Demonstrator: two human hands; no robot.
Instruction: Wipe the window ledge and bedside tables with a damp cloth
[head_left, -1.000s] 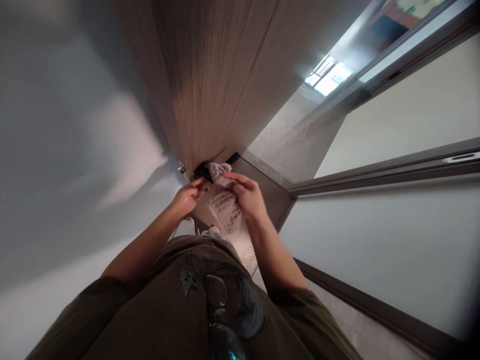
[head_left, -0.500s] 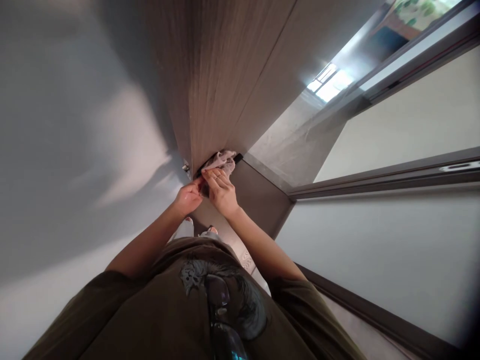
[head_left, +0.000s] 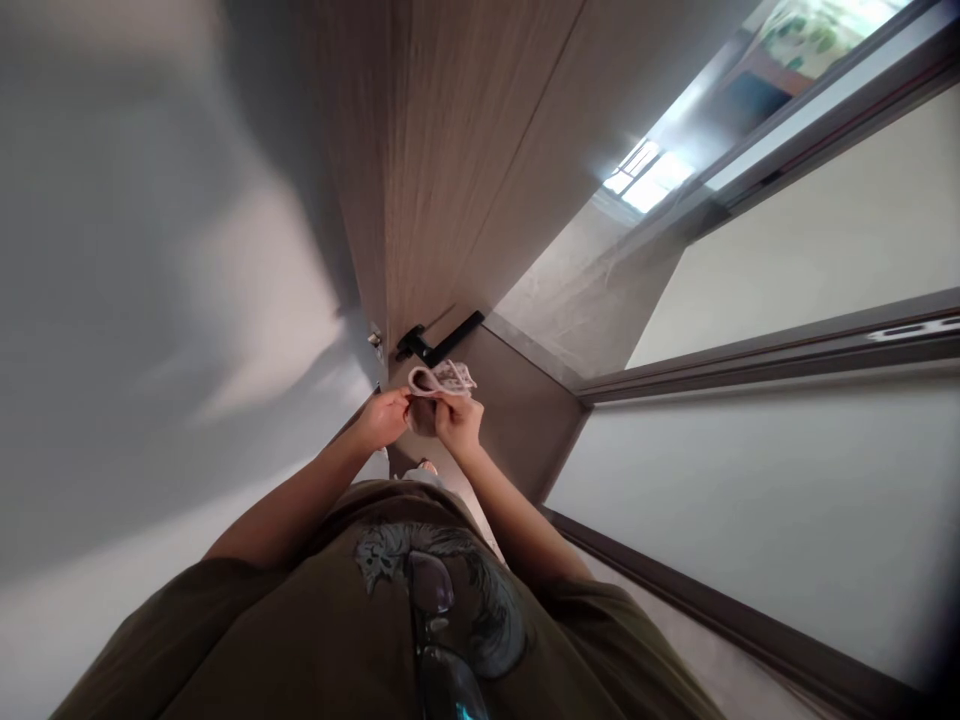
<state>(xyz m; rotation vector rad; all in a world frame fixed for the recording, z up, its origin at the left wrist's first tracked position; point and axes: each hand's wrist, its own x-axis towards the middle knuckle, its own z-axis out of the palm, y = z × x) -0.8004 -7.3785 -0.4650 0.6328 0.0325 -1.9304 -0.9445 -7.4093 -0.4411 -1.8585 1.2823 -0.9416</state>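
Between my two hands is a pinkish cloth (head_left: pixel 448 378), folded over into a loop at its top. My left hand (head_left: pixel 385 417) pinches its left edge. On the other side my right hand (head_left: pixel 460 422) grips the cloth with the fingers curled in. Just beyond the cloth, a black lever handle (head_left: pixel 454 338) sticks out from a brown wood-grain door (head_left: pixel 457 180). The cloth is apart from the handle as far as I can see. A small metal latch part (head_left: pixel 375 340) shows at the door's edge, left of the handle.
A pale wall (head_left: pixel 150 300) lies close on the left. To the right run a dark frame (head_left: pixel 750 360) and white panels (head_left: pixel 712 470). Glasses (head_left: pixel 431 585) hang from the front of my dark shirt (head_left: pixel 300 640). My feet are partly visible below.
Both hands have drawn back from the door handle toward my body with the cloth. The handle, covered by the cloth before, is now exposed. The cloth is now folded into a loop.
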